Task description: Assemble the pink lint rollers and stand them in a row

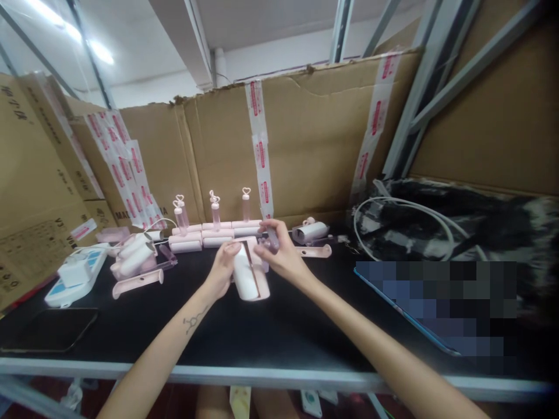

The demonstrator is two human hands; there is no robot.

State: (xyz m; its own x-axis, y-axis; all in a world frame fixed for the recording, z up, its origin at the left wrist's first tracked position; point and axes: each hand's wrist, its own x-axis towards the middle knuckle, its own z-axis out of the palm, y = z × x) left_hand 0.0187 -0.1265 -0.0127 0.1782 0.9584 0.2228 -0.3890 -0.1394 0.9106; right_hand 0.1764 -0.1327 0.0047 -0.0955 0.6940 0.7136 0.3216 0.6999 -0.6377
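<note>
Left grip (225,262) wraps pink-white roller (248,273) — right grip (279,251) pinches small tube (272,237).

Both forearms are bare, no sleeves, no gloves, no watch or rings. A small dark line tattoo (194,319) marks the left forearm, a little below the left hand (224,265).

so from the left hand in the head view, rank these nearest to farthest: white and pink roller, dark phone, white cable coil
1. white and pink roller, held in the left hand.
2. dark phone, lying flat at the table's near left edge.
3. white cable coil, far to the right, beyond the right hand.
</note>
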